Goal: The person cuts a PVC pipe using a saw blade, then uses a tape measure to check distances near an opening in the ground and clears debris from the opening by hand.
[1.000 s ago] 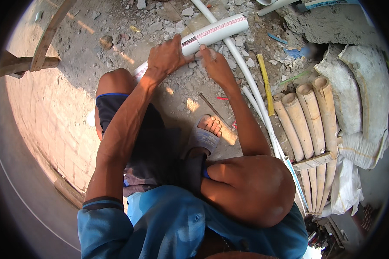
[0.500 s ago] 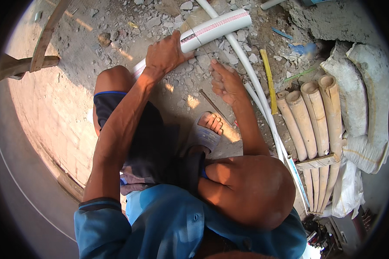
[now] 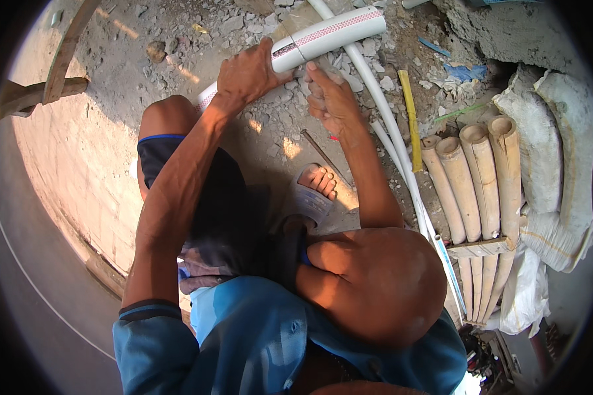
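A thick white plastic pipe (image 3: 336, 31) with a red printed band slants across the top of the head view. My left hand (image 3: 247, 76) is closed over it, thumb toward its near side. Just right of this hand, a thin dark blade-like strip (image 3: 298, 47) crosses the pipe, seen nearly edge-on. My right hand (image 3: 333, 102) is close to the pipe's near side, fingers curled around the near end of the strip, with the index finger stretched toward the pipe. The hand hides what the strip ends in.
Thinner white pipes (image 3: 379, 92) run under the thick pipe and down the right. Several bamboo poles (image 3: 471, 171) lie beside pale sacks (image 3: 560, 131). Broken stones (image 3: 234, 25), a yellow strip (image 3: 410, 122) and a metal rod (image 3: 326, 158) lie on the ground. Timber (image 3: 66, 59) stands at left.
My right hand has moved up and left, closer to the thick pipe, and less of the strip shows between them. My left hand keeps its hold, shifted slightly in view.
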Available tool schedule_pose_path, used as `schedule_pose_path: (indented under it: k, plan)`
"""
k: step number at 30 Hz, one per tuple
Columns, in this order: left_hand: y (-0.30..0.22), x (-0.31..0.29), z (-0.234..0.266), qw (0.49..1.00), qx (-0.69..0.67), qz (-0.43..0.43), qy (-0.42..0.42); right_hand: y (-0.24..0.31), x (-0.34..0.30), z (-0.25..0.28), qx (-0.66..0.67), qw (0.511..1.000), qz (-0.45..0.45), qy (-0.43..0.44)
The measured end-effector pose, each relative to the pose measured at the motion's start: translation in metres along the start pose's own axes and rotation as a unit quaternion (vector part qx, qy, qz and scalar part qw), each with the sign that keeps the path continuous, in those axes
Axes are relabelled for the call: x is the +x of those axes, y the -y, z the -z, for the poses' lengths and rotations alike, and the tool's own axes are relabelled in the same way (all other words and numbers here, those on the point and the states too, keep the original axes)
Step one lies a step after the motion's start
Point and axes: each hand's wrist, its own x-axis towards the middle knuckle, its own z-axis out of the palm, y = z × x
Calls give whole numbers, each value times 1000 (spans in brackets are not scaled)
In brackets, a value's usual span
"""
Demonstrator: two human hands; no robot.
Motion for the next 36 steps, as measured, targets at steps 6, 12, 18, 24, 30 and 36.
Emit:
schedule_pose_path:
  k: [6, 12, 18, 24, 30, 36]
  plan:
    - [1, 1, -5, 1000, 3, 13, -7, -15, -44, 35, 30, 999, -16, -11]
    - [1, 0, 1, 1000, -12, 11, -1, 1, 3, -4, 24, 999, 1, 32]
    - [1, -1, -5, 1000, -9, -4, -21, -1, -18, 18, 15, 999, -31, 7]
    - [-1, -1, 1, 1000, 3, 16, 3, -9, -30, 14, 31, 999, -28, -16]
    - [0, 6, -1, 1000, -4, -4, -20, -1, -9, 15, 1, 1000, -2, 3]
    - [3, -1, -3, 1000, -16, 8, -13, -19, -37, 21, 15, 998, -24, -54]
